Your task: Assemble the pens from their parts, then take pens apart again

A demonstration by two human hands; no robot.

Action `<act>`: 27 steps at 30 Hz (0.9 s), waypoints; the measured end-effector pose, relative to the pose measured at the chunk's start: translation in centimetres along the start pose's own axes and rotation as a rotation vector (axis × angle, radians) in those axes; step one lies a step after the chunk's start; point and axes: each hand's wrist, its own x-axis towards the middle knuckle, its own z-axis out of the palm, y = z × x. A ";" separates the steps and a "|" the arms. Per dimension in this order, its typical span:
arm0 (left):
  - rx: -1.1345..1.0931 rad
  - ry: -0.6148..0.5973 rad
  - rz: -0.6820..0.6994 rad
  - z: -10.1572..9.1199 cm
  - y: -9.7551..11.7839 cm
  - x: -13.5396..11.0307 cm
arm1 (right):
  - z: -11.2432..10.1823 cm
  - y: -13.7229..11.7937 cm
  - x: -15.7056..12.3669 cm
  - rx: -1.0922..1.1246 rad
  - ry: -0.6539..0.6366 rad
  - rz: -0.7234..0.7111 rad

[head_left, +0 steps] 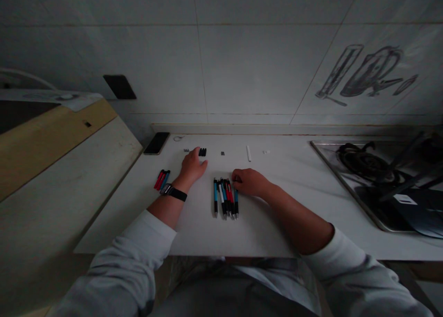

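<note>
My left hand [194, 167] is over the white counter, its thumb held apart from the fingers. Its fingertips are beside a few short black pieces [202, 152], perhaps touching them. My right hand [251, 182] is curled at the upper right end of a bunch of pens [226, 199]. Its fingertips are partly hidden, so I cannot tell whether they pinch a pen or something smaller. The pens are blue, red and white with black grips, laid side by side, metal tips toward me. Red and blue pen barrels [162, 180] lie left of my left wrist.
Along the back of the counter [277, 215] are small grey parts [186, 150], a small dark part [223, 153], a white stick [248, 153] and tiny white bits [266, 152]. A phone [157, 143] lies back left. A stove [367, 188] stands right, a pale panel [69, 160] left.
</note>
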 end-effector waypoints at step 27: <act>-0.008 -0.025 -0.007 -0.1 0.1 -0.1 | -0.4 -1.1 -0.7 -0.156 0.021 0.084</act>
